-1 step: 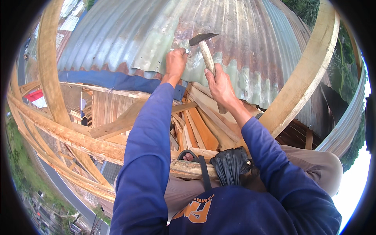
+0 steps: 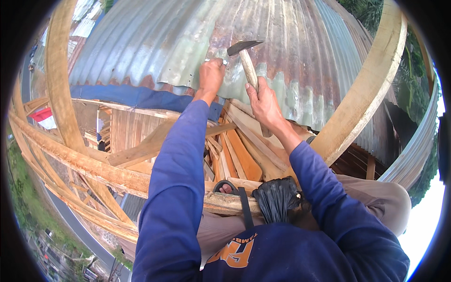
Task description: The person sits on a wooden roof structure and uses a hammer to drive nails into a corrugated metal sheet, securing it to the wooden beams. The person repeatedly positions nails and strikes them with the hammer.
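Observation:
My right hand (image 2: pixel 267 103) is closed around the pale wooden handle of a hammer (image 2: pixel 249 68). Its dark, pointed metal head is raised above the corrugated metal roofing sheet (image 2: pixel 183 51), just right of my other hand. Over the sheet's lower part, my left hand (image 2: pixel 212 75) is closed in a pinch. A small silvery-white thing (image 2: pixel 225 62) shows at its fingertips, too small to name. The hammer head and this small thing are apart. Rust stains and pale patches mark the sheet around both hands.
A black plastic bag (image 2: pixel 276 199) hangs by my lap, beside my sandalled foot (image 2: pixel 226 188). Curved-looking wooden beams rise at left (image 2: pixel 63 80) and right (image 2: pixel 364 89). Loose boards (image 2: pixel 242 155) lie below the roof edge. A road (image 2: pixel 77 225) runs far below at left.

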### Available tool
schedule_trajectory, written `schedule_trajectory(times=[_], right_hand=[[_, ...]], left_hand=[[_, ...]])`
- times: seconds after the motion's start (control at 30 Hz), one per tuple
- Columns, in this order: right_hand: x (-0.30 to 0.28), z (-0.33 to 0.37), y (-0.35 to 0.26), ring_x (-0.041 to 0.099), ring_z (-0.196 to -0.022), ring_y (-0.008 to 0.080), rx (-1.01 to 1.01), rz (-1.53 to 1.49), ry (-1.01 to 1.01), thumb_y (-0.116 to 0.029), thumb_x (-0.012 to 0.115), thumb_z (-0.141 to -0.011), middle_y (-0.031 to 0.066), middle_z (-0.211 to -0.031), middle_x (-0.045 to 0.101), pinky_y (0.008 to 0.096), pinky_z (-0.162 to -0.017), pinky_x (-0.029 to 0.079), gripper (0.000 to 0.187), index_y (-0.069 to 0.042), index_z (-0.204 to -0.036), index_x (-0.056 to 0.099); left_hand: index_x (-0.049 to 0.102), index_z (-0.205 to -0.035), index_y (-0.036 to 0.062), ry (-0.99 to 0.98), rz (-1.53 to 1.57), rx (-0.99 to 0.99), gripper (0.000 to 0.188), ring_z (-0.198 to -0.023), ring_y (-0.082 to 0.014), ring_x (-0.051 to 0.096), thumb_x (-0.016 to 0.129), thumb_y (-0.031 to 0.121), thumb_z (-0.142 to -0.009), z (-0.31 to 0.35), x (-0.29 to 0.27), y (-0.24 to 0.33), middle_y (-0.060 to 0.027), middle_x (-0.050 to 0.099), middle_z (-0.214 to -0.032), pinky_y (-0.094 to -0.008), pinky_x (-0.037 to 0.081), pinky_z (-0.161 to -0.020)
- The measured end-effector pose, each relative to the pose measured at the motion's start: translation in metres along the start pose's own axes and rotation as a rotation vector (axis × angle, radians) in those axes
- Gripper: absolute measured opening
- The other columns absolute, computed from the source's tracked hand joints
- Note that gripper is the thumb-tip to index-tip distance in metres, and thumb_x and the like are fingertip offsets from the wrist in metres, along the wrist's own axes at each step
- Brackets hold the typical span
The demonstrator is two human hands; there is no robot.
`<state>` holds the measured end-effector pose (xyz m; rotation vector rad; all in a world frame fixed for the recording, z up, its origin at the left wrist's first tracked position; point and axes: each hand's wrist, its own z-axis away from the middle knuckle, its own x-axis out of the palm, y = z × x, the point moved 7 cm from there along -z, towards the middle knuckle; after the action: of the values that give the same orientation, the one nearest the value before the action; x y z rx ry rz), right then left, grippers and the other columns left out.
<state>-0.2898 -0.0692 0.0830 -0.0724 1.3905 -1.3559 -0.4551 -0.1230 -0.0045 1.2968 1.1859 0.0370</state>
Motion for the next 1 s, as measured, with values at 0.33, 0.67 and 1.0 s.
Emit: schedule_trajectory(times=[0.33, 0.67, 1.0], right_hand=[[0.002, -0.006, 0.011, 0.049, -0.045, 0.0169, 0.121, -0.065, -0.095, -0.030, 0.046, -0.101, 0.0087, -0.060, 0.049, 0.0365, -0.040, 0.041, 0.030, -0.002, -0.099, 0.039], [-0.022, -0.033, -0.066, 0.061, -0.071, 0.0479, -0.045, 0.111, -0.159, -0.020, 0.050, -0.096, 0.0319, -0.074, 0.060, 0.0524, -0.066, 0.045, 0.029, 0.008, -0.098, 0.045], [-0.036, -0.033, -0.099, 0.062, -0.075, 0.0487, -0.098, 0.070, -0.073, -0.020, 0.049, -0.097, 0.0335, -0.077, 0.061, 0.0510, -0.066, 0.047, 0.028, 0.008, -0.095, 0.046]], left_hand=[[0.066, -0.075, -0.0026, 0.094, 0.200, -0.258, 0.029, -0.049, -0.0271, 0.043, 0.075, 0.024, -0.081, -0.005, -0.008, -0.013, -0.0165, 0.053, -0.055, -0.0393, 0.039, -0.052], [0.064, -0.071, -0.0044, 0.068, 0.222, -0.311, 0.032, -0.048, -0.0276, 0.045, 0.077, 0.024, -0.078, -0.001, -0.008, -0.023, -0.0179, 0.055, -0.056, -0.0399, 0.041, -0.053], [0.067, -0.075, -0.0056, 0.028, 0.224, -0.352, 0.030, -0.051, -0.0250, 0.048, 0.078, 0.022, -0.077, 0.004, -0.009, -0.030, -0.0164, 0.057, -0.057, -0.0380, 0.042, -0.055]])
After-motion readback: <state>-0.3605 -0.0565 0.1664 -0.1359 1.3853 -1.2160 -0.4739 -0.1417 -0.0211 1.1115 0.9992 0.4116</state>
